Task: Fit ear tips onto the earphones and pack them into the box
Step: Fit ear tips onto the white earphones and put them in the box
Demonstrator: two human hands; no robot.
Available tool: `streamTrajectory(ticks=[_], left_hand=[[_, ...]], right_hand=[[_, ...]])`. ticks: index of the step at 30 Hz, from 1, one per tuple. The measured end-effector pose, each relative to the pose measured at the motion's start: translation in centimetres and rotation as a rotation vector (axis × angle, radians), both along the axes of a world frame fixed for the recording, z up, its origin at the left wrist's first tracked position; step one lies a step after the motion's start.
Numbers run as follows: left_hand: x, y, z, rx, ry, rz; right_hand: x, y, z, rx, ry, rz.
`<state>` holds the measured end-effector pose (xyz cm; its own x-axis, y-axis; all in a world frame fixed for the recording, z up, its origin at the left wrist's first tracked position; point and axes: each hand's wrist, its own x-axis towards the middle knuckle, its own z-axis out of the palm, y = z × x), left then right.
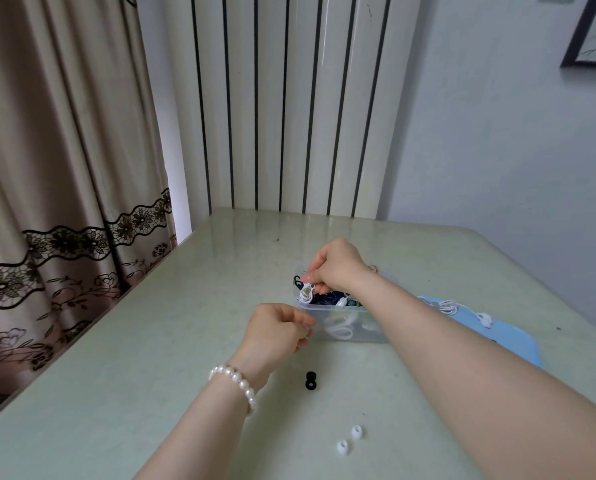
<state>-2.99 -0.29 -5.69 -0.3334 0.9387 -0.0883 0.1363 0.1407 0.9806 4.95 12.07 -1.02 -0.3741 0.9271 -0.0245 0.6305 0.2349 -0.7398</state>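
Ear tips: two loose white ear tips [349, 439] lay nearest the viewer on the counter [151, 341]; a black ear tip [311, 380] sat a little farther in, apart from them; all three appeared set out within reach for fitting.
Box: a clear plastic box [338, 327] stood at mid-counter, open-topped, already holding a tangle of white and dark cables; it looked partly packed.
Right hand: the right hand [336, 266] hovered over the box's far left corner, fingers curled down and pinching a coiled white earphone [305, 292] at the rim; whether it was lowering the coil in or lifting it out could not be told.
Left hand: the left hand [277, 329], a pearl bracelet [236, 382] on its wrist, sat just beside the box's near left corner with fingers curled; probably steadying the box, though whether it touched the wall or held anything could not be told.
Lid: a blue lid [511, 341] lay flat to the right of the box; another white earphone set [462, 310] rested on it, seemingly waiting its turn.
Surroundings: a lace-trimmed curtain [64, 168] hung at left; a striped white panel [289, 116] stood behind the counter.
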Motion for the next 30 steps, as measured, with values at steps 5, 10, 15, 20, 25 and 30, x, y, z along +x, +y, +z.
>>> streamTrajectory(ticks=[5,10,15,20,25,30], left_hand=[[0.2,-0.1,-0.1,0.002,0.038,-0.011],[0.7,-0.4,0.1,0.033,0.128,-0.054],[1.9,-0.6,-0.3,0.058,0.224,-0.164],[3.9,-0.8,-1.4,0.067,0.462,-0.301],[5.1,-1.5,-1.4,0.089,0.626,-0.437],[5.2,-1.5,-1.7,0.08,0.698,-0.451]], right_hand=[[0.1,-0.4,-0.6,0.166,-0.17,0.043],[1.6,-1.0,0.2,0.309,-0.274,0.083],[6.0,-1.7,1.5,0.404,-0.099,0.029],[12.9,-2.2,1.3,0.338,-0.025,-0.009],[20.2,-2.1,-0.1,0.194,-0.055,-0.073],[23.8,-2.1,-1.7,0.067,-0.077,-0.107]])
